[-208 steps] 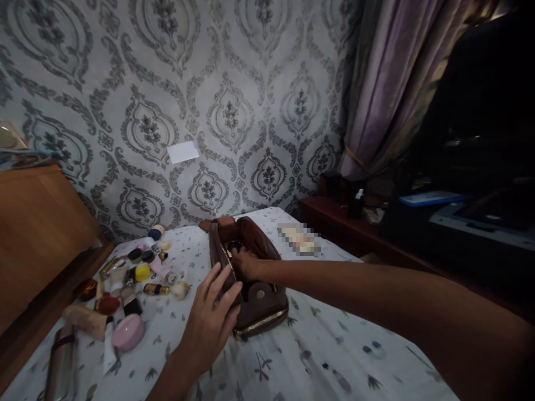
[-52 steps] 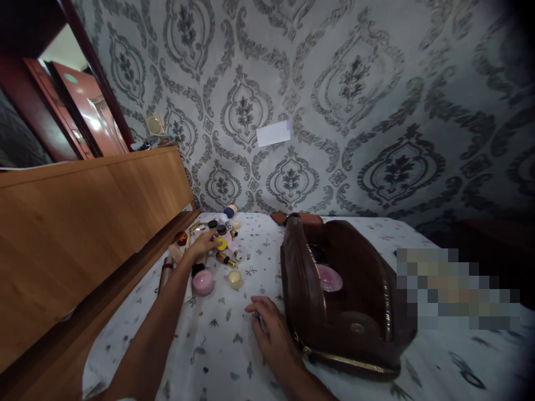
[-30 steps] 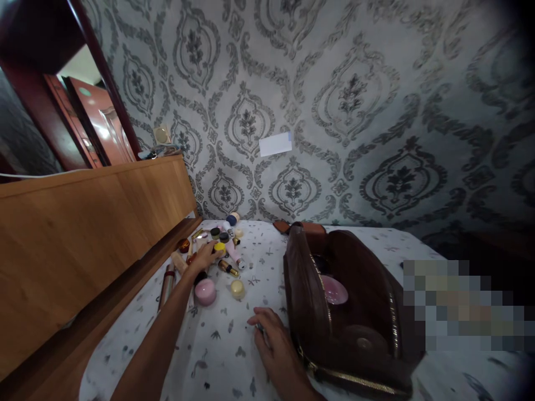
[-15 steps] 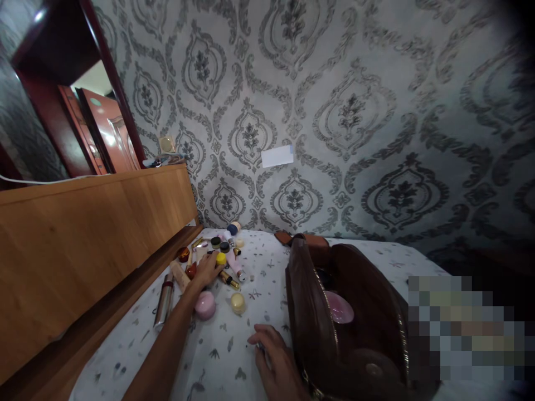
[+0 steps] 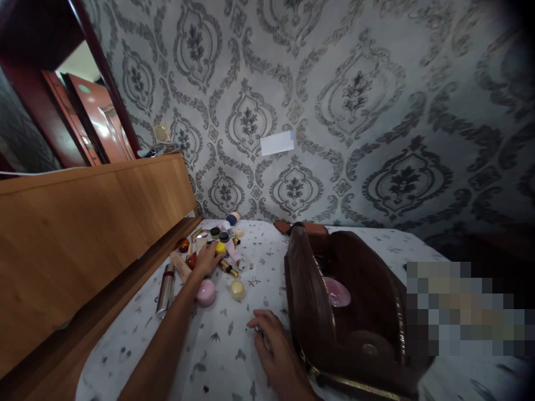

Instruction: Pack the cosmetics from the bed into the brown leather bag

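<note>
Among a cluster of cosmetics on the far left of the patterned sheet, my left hand (image 5: 206, 260) is closed at a small yellow-capped container (image 5: 220, 248), thumb and fingers at its left side. The fingertips are partly hidden. Close by lie a pink tube (image 5: 234, 253), a gold-and-black tube (image 5: 229, 269), a beige tube (image 5: 180, 265) and dark-lidded jars (image 5: 214, 233). A pink round jar (image 5: 206, 293) and a pale yellow jar (image 5: 238, 289) sit nearer. My right hand (image 5: 273, 351) rests with loosely bent, parted fingers beside the open brown bag (image 5: 307, 312), holding nothing visible.
A pink oval object (image 5: 336, 292) lies inside the bag. A metallic flask-like cylinder (image 5: 166, 291) lies left of my forearm. The wooden headboard (image 5: 96, 223) bounds the left, and a patterned wall (image 5: 251, 184) stands behind. A blurred-out object (image 5: 463, 312) is at the right.
The view has tipped slightly downward, or shifted forward, so the wall and things sit higher or lower in the picture. Both hands keep nearly the same places relative to the objects.
</note>
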`<state>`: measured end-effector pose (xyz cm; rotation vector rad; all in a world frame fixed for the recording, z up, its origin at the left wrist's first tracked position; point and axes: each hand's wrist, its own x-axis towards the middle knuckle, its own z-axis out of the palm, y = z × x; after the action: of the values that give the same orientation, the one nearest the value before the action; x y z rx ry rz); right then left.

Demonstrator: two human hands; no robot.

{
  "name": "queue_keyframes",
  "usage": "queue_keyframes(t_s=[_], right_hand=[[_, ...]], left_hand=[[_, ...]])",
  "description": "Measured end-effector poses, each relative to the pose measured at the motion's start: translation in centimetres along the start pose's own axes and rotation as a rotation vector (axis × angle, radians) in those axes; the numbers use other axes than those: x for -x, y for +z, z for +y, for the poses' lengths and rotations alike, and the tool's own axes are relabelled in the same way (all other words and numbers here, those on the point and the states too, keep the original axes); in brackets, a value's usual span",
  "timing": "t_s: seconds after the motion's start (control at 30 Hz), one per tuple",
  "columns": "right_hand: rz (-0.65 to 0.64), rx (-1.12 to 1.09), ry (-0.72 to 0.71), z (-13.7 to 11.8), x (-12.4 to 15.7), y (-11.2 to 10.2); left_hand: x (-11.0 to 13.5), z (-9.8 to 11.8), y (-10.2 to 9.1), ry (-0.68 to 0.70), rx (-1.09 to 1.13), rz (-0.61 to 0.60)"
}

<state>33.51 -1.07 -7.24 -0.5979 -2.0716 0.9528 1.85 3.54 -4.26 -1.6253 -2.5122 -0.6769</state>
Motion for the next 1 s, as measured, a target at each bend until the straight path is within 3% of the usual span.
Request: queue_keyframes(t_s=[0.33,0.5,0.77,0.9,1.0], right_hand=[[-0.031,-0.030,0.020,-0.4,-0.2,-0.2],[-0.042,-0.036,0.018,-0.4,-0.2,-0.1],[-0.056,-0.049,0.019,-0.4,-0.3,-0.2],[-0.036,-0.059,0.031,-0.5,-0.3,-0.1],[-0.021,-0.064,0.032,-0.6,-0.3,-0.1]], left_hand=[[0.7,1.3,-2.2,0.009,0.333,0.060],[2.8,2.7,-3.7,0.031,0.558,0.067],[8.7,4.8,-4.7,-0.040,0.908,-0.094],[10.6,7.0,-5.1,-0.119,1.285,-0.264],[11.6,8.7,-4.8,-0.126,1.416,-0.295]])
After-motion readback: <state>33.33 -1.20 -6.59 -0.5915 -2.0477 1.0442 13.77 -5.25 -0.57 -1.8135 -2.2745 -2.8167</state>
